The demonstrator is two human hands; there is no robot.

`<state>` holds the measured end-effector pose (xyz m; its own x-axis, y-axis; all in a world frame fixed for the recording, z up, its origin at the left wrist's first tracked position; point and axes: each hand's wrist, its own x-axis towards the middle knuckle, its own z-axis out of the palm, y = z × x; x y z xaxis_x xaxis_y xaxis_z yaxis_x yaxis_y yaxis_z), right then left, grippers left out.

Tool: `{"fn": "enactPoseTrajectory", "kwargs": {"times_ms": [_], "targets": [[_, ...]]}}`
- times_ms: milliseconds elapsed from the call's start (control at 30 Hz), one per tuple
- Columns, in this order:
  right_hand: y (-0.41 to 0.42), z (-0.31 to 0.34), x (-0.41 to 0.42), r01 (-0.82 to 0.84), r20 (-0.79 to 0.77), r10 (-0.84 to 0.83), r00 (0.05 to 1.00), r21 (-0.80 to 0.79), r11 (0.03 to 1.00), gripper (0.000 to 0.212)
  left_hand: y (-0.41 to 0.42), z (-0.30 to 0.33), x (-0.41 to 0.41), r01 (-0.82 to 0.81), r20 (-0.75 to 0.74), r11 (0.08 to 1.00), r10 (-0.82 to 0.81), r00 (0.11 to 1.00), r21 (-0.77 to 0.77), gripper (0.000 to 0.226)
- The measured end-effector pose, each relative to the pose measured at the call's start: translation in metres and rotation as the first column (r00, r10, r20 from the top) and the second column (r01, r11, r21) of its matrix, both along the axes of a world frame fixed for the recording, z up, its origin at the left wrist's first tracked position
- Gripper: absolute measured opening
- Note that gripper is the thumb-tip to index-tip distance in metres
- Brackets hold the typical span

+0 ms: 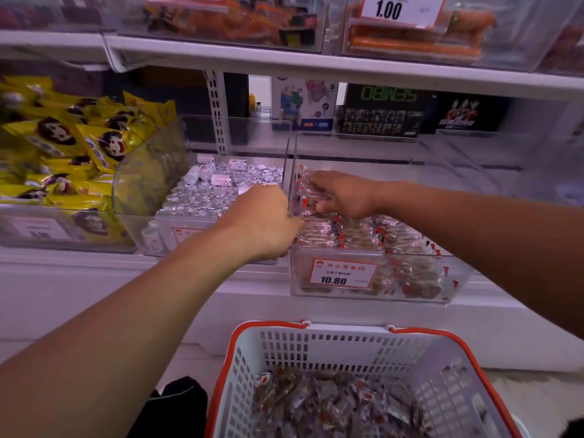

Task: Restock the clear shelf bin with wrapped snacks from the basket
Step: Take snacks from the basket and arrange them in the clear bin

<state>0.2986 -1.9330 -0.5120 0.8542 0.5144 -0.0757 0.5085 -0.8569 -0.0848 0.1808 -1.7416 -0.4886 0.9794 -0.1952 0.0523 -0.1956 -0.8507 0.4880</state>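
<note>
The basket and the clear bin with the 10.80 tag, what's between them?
In the head view, only the white shelf front lies between the basket and the clear bin; no snack or hand is there.

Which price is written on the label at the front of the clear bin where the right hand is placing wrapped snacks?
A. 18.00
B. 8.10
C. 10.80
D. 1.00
C: the orange-bordered price label on the front wall of the clear bin reads 10.80, and the right hand rests on the wrapped snacks inside this bin. The 1.00 tag belongs to a bin on the shelf above.
</note>
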Motion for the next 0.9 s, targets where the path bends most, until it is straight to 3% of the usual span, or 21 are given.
{"fn": "enactPoseTrajectory", "kwargs": {"times_ms": [300,367,433,500,567,633,700,800,867,900], "targets": [[0.017,-0.016,-0.006,0.025,-0.028,-0.03,0.999,-0.158,0.987,0.073,0.001,-0.004,0.001,0.004,0.048,0.999,-0.005,0.999,0.033,0.035],[0.021,-0.001,-0.015,0.021,-0.055,-0.028,0.998,-0.119,0.993,0.071,0.001,-0.002,0.001,0.004,0.004,1.0,-0.004,1.0,0.013,0.034],[0.02,0.02,-0.027,0.06,-0.025,-0.062,0.998,-0.059,0.996,0.066,0.003,0.006,-0.001,0.006,-0.138,1.0,-0.007,0.99,-0.012,0.038],[0.016,0.04,-0.047,0.103,0.082,-0.107,0.991,0.044,0.994,0.058,0.015,0.017,-0.006,0.039,-0.363,0.999,-0.04,0.931,-0.009,0.052],[0.006,0.047,-0.078,0.059,0.317,-0.135,0.939,0.238,0.969,0.041,0.033,0.024,-0.016,0.087,-0.58,0.996,-0.086,0.81,-0.025,0.069],[-0.004,0.035,-0.127,-0.146,0.631,-0.22,0.744,0.475,0.867,0.028,0.045,0.023,-0.029,0.135,-0.701,0.991,-0.107,0.705,-0.015,0.08],[-0.007,0.003,-0.177,-0.338,0.733,-0.281,0.62,0.572,0.747,0.027,0.036,0.004,-0.036,0.223,-0.762,0.97,-0.069,0.644,0.101,0.068],[-0.003,-0.074,-0.215,-0.376,0.645,-0.11,0.756,0.565,0.735,0.033,-0.002,-0.056,-0.048,0.297,-0.816,0.922,0.036,0.577,0.25,0.032],[-0.005,-0.134,-0.227,-0.26,0.461,-0.001,0.888,0.502,0.825,0.031,-0.024,-0.108,-0.06,0.33,-0.827,0.888,0.093,0.555,0.321,0.029],[-0.013,-0.167,-0.231,-0.149,0.294,0.01,0.956,0.455,0.878,0.029,-0.03,-0.135,-0.067,0.366,-0.813,0.857,0.1,0.573,0.363,0.032]]}}
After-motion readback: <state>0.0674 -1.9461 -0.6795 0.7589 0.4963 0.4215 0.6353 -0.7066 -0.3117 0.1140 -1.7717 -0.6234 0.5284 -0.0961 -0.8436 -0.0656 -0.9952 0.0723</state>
